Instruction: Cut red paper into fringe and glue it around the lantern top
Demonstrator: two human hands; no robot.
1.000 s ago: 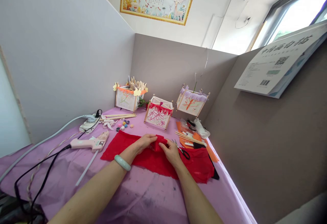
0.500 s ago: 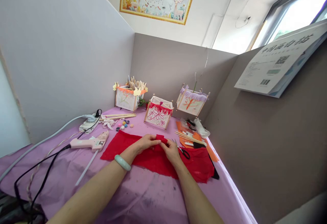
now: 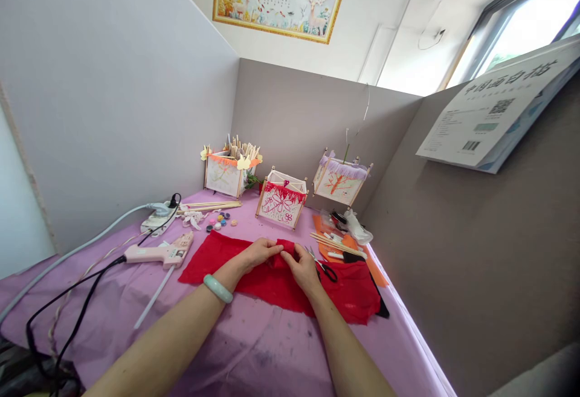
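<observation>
Both hands pinch a small folded piece of red cloth (image 3: 285, 245) near the middle of the table. My left hand (image 3: 260, 253), with a pale green bangle (image 3: 218, 289) on the wrist, grips its left side. My right hand (image 3: 301, 267) pinches it from the right, fingertips close to those of the left. Beneath the hands a larger red cloth (image 3: 212, 258) lies spread out, partly hidden by them. Black-handled scissors (image 3: 327, 271) rest on the cloth just right of my right hand.
At left lie a pink glue gun (image 3: 158, 255) and a power strip (image 3: 156, 222) with cables. Small paint pots (image 3: 220, 223) sit behind the cloth. Three paper lanterns stand at the back, the middle one (image 3: 281, 200) nearest. Wooden sticks (image 3: 338, 245) and orange sheets (image 3: 324, 225) lie at right.
My right fingertips have shifted slightly left along the folded red cloth, closer to the left fingers. Everything else stays put.
</observation>
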